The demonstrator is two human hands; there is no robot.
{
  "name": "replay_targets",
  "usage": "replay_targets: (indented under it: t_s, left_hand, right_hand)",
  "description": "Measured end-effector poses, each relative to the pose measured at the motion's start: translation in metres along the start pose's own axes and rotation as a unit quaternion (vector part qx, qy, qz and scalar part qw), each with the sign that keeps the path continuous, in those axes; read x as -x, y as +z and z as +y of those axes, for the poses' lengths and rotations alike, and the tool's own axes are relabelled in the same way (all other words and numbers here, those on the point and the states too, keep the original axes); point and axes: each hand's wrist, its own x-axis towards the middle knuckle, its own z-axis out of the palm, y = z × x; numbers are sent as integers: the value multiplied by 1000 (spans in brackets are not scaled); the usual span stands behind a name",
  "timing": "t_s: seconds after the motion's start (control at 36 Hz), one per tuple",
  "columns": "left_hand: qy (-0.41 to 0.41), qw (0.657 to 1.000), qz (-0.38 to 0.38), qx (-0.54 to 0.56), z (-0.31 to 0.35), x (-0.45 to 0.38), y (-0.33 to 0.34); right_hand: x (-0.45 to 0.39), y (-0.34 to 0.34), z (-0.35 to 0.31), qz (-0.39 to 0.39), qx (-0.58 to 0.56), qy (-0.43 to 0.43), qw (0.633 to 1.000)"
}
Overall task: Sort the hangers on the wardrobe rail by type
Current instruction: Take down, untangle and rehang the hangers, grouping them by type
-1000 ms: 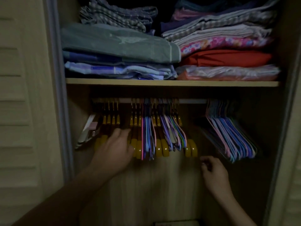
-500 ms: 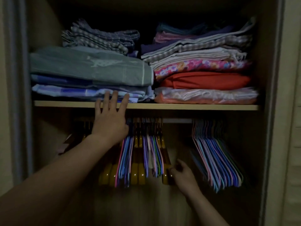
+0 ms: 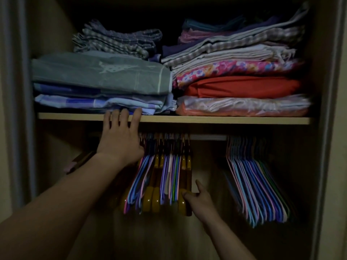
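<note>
A wardrobe rail (image 3: pixel 208 137) runs under a wooden shelf (image 3: pixel 225 120). At its middle hangs a mixed bunch of thin coloured hangers (image 3: pixel 170 175) and thick yellow hangers (image 3: pixel 152 199). A separate bunch of thin coloured hangers (image 3: pixel 257 184) hangs to the right. My left hand (image 3: pixel 120 137) is raised in front of the rail, fingers straight and spread, tips at the shelf edge. My right hand (image 3: pixel 197 199) pinches the lower end of the rightmost yellow hanger (image 3: pixel 185 202). The rail's left part is hidden behind my left hand.
Folded fabrics (image 3: pixel 101 79) are stacked on the shelf, a second pile (image 3: pixel 242 87) at the right. A pale hanger (image 3: pixel 75 162) shows dimly at the far left behind my forearm. Wardrobe side walls close in on both sides.
My left hand rose from the hangers up to the shelf edge. My right hand moved left and took hold of the yellow hanger's end. The view shifted closer.
</note>
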Motion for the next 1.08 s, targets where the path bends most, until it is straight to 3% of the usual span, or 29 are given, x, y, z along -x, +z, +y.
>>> replay_targets:
  t_s: [0.11, 0.22, 0.36, 0.53, 0.64, 0.78, 0.97, 1.08]
  left_hand:
    - [2, 1000, 0, 9, 0, 1, -2]
    - [11, 1000, 5, 14, -3, 1, -1]
    - [20, 999, 12, 29, -5, 5, 2]
    - [28, 999, 17, 33, -6, 7, 1]
    - [31, 999, 17, 39, -8, 7, 1]
    - [43, 998, 17, 45, -13, 10, -2]
    - [25, 997, 39, 69, -8, 11, 2]
    - [-18, 986, 27, 161, 7, 35, 2]
  right_hand:
    - [4, 2, -4, -5, -21, 10, 1000]
    - [6, 4, -3, 68, -26, -32, 997]
    - [23, -5, -13, 190, 38, -148, 970]
    - [21, -21, -61, 215, 111, -229, 943]
    - [-18, -26, -86, 230, 136, -202, 942]
    - [-42, -30, -81, 196, 146, -112, 963]
    - [24, -33, -12, 127, 103, -23, 986]
    - [67, -25, 39, 100, 88, 43, 990]
